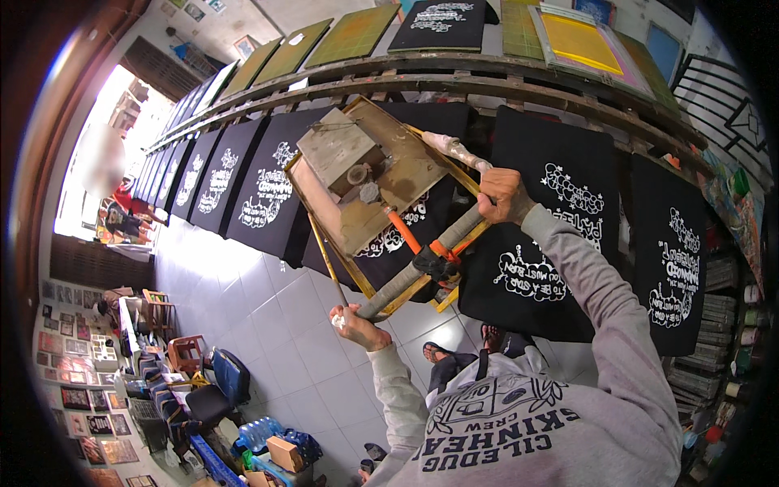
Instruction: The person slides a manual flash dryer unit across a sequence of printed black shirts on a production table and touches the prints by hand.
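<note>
A grey sweatshirt (pixel 527 426) sits nearest, its wearer's left grip (pixel 361 328) and right grip (pixel 505 196) clasping the wrapped bar (pixel 395 297) of a yellow-framed device (pixel 406 158) above a black shirt (pixel 443 199).

A: What kind of place is this, a clothes shop?

B: Nah, looks like a T-shirt screen-printing workshop. Black T-shirts (pixel 268 191) with white prints line up along a long wooden rack (pixel 454 84), there's a yellow-mesh printing screen (pixel 580 45) beyond it, and that grubby yellow-framed metal rig (pixel 402 166) is pure workshop gear.

A: Fair, and those containers (pixel 748 338) at far right fit too.
</note>
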### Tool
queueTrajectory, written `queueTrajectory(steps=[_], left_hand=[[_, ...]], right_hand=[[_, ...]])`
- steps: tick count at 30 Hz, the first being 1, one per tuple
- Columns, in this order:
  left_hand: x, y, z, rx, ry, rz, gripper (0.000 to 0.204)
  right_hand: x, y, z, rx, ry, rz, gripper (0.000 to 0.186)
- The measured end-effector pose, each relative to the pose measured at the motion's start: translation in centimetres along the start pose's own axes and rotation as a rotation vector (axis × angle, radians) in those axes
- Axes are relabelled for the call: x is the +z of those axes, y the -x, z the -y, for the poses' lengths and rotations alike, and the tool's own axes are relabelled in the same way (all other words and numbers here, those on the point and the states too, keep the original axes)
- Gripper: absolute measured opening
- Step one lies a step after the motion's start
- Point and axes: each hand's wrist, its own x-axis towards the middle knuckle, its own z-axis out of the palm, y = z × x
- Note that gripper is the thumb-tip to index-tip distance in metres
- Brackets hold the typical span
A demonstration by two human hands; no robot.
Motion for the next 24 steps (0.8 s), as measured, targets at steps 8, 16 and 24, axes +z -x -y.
queueTrajectory(steps=[8,16,24], left_hand=[[-0.7,-1.9,0.8,-0.034,-0.065,0.082,0.017],[-1.1,-4.5,0.8,-0.021,-0.071,0.089,0.022],[0.2,-4.4,0.2,0.002,-0.045,0.058,0.018]], right_hand=[[0.3,-0.3,0.8,0.037,0.012,-0.002,0.024],[1.5,-0.4,2.1,0.035,0.009,-0.017,0.024],[1.6,-0.7,1.9,0.057,0.03,-0.032,0.025]])
